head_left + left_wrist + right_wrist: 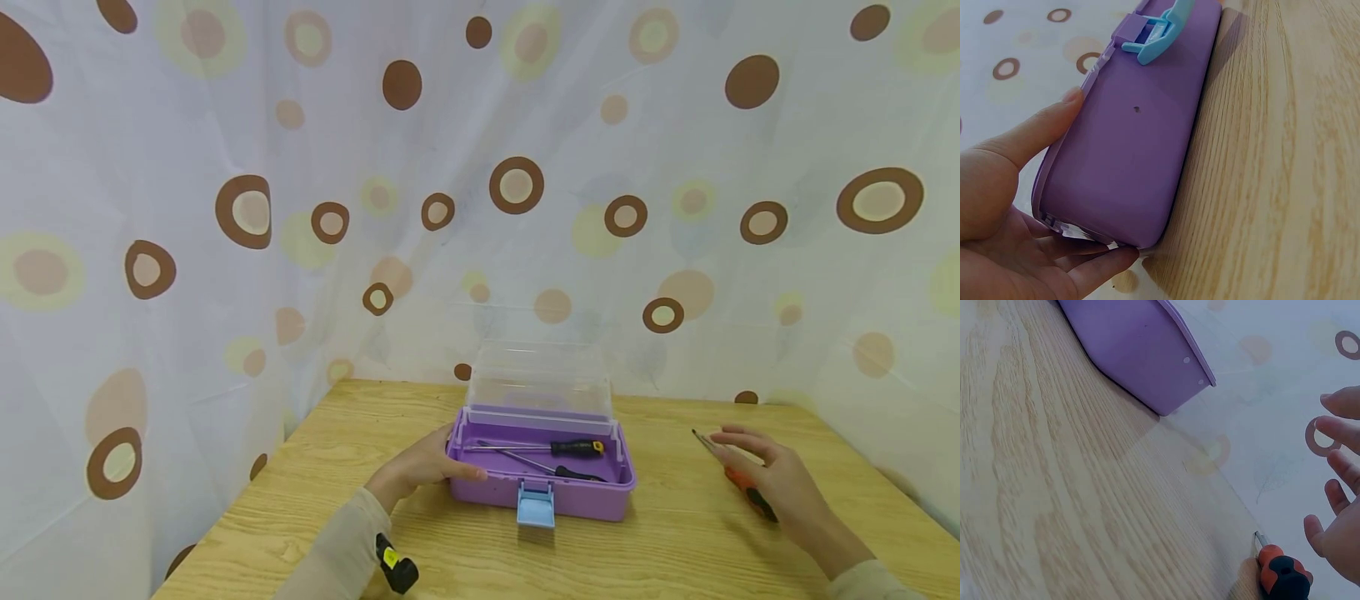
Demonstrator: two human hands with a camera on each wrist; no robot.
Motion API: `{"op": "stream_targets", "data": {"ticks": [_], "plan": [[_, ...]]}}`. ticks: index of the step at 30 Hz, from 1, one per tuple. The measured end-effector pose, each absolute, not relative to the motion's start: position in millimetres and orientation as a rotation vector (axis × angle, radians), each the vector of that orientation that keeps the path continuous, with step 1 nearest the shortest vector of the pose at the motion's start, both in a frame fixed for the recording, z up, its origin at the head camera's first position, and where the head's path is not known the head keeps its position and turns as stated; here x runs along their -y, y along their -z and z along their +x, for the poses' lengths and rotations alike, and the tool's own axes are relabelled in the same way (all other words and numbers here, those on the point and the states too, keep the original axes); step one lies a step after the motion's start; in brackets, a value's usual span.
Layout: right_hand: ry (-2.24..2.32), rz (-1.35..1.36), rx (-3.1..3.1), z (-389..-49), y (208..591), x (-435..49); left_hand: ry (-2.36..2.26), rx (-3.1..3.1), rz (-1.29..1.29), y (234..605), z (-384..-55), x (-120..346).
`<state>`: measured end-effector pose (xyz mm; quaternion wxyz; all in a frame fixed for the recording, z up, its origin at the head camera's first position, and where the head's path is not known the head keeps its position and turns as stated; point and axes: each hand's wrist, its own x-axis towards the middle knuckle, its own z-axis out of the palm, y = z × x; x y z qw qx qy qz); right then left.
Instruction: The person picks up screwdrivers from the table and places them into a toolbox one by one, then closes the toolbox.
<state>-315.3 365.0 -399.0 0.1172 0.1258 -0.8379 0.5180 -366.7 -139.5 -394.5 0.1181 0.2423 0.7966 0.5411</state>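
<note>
A purple toolbox with a clear raised lid and a light-blue latch sits on the table. My left hand grips its left end, thumb on the front rim and fingers round the side, as the left wrist view shows. Inside lie two screwdrivers with black handles, one screwdriver behind the other screwdriver. To the right of the box, my right hand hovers with spread fingers beside an orange-and-black screwdriver. That screwdriver lies on the table, partly hidden by the hand in the head view.
The wooden table runs back to a white curtain printed with brown and pale circles. The open lid leans back close to this curtain. A black piece with a yellow label is at the left sleeve.
</note>
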Motion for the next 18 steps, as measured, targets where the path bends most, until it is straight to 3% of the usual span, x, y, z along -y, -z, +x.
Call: {"op": "stream_targets", "data": {"ticks": [18], "plan": [[-1.205,0.245,2.605,-319.4,406.2,-376.5,-1.582,-2.332,0.687,395.7,-367.1,139.7]]}}
